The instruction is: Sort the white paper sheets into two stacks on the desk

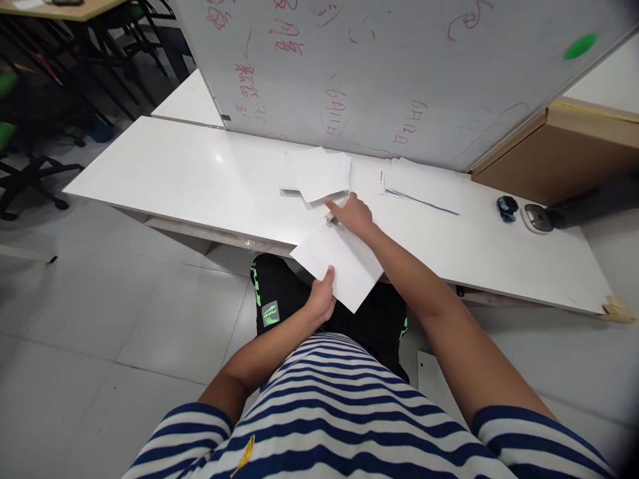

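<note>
My left hand (321,299) grips the near left edge of a white sheet of paper (352,269), thumb on top. The paper is tilted, over my lap and the table's front edge; whether it is one sheet or several I cannot tell. My right hand (355,214) is closed at the paper's far side around a small whitish object (329,217), which pokes out below the fingers; its kind is unclear. Just beyond that hand lies a loose pile of white papers (319,173). A second paper stack (424,183) rests farther right.
A whiteboard (309,73) with red writing stands along the back of the white table (200,173). At the right are a cardboard box (519,153), a dark blue small object (507,207) and a grey-and-white rounded device (538,217). Chairs and desks stand at the far left.
</note>
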Demonstrator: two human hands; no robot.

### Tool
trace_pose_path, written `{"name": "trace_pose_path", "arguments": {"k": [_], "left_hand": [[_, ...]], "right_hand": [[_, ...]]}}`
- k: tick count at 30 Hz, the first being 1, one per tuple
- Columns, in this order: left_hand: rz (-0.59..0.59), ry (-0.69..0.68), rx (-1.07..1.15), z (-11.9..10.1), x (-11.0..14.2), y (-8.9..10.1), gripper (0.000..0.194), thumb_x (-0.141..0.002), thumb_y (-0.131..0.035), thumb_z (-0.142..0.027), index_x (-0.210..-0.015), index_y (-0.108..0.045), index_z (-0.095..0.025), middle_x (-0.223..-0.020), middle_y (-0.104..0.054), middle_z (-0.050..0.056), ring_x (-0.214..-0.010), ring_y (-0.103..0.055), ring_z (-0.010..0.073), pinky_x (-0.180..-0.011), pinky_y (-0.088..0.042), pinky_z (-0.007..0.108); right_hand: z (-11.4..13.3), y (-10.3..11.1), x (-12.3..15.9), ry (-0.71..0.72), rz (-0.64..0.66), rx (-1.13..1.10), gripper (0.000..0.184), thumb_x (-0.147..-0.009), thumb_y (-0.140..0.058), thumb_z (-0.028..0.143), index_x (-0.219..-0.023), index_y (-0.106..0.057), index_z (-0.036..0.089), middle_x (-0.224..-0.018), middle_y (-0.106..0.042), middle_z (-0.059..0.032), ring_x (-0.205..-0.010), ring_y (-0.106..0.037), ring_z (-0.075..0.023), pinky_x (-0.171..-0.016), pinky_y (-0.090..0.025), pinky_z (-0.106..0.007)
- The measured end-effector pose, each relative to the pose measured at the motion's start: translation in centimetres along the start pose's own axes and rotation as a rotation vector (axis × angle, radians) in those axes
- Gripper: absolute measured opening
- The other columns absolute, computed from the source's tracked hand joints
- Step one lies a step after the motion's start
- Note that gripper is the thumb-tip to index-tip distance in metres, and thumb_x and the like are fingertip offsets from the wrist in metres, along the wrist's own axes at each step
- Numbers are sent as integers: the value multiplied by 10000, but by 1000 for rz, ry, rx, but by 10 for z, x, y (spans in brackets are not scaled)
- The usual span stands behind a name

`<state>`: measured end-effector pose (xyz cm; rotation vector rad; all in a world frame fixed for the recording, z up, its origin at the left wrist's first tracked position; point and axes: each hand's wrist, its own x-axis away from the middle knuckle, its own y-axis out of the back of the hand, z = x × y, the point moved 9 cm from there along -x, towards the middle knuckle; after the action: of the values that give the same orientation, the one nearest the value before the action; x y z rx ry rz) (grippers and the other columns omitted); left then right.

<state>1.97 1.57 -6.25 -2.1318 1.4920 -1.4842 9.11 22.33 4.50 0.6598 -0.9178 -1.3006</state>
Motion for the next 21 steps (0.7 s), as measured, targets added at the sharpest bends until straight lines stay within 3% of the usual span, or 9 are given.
{"name": "trace_pose_path", "arguments": {"k": [5, 8, 12, 15, 21], "left_hand": [[-20, 19, -15, 1, 0, 3, 412, -845, -681, -383, -1149, -627, -110, -1213, -664, 151, -1101, -649, 254, -1006, -513, 393], [-30, 19, -10, 1, 0, 3, 412, -852, -673, -377, -1162, -618, -110, -1242, -649, 149, -1100, -649, 256, -1002, -515, 398], [-26, 13, -1, 2, 1, 0, 406, -868, -651, -382, -1169, -610, -112, -1245, -648, 148, -1096, -651, 254, -1002, -515, 399], [-38, 32, -6, 3, 2, -1, 385, -860, -658, -392, -1119, -633, -109, -1216, -662, 157, -1100, -650, 262, -1003, -513, 395], [-57, 62, 1, 4, 3, -3, 377, -863, -653, -385, -1081, -642, -78, -1186, -669, 186, -1072, -661, 284, -982, -523, 412]], "right_hand": [[30, 27, -4, 152, -176, 44, 932, -831, -197, 814, -1405, -393, 106, -1020, -681, -187, -1067, -602, -347, -888, -454, -434], [60, 48, -7, 335, -306, 22, 836, -891, -88, 744, -1377, -434, 159, -1133, -626, -156, -1151, -549, -333, -948, -423, -483], [90, 64, -17, 533, -448, 73, 806, -918, 31, 670, -1430, -360, 183, -1327, -477, -157, -1304, -396, -361, -1020, -322, -593], [99, 53, -28, 564, -436, 122, 773, -921, 5, 671, -1444, -339, 217, -1436, -365, -153, -1382, -267, -377, -1049, -260, -633], [95, -5, -34, 504, -215, 168, 724, -923, -139, 687, -1473, -284, 239, -1573, -154, -135, -1445, -23, -400, -1056, -103, -729]]}}
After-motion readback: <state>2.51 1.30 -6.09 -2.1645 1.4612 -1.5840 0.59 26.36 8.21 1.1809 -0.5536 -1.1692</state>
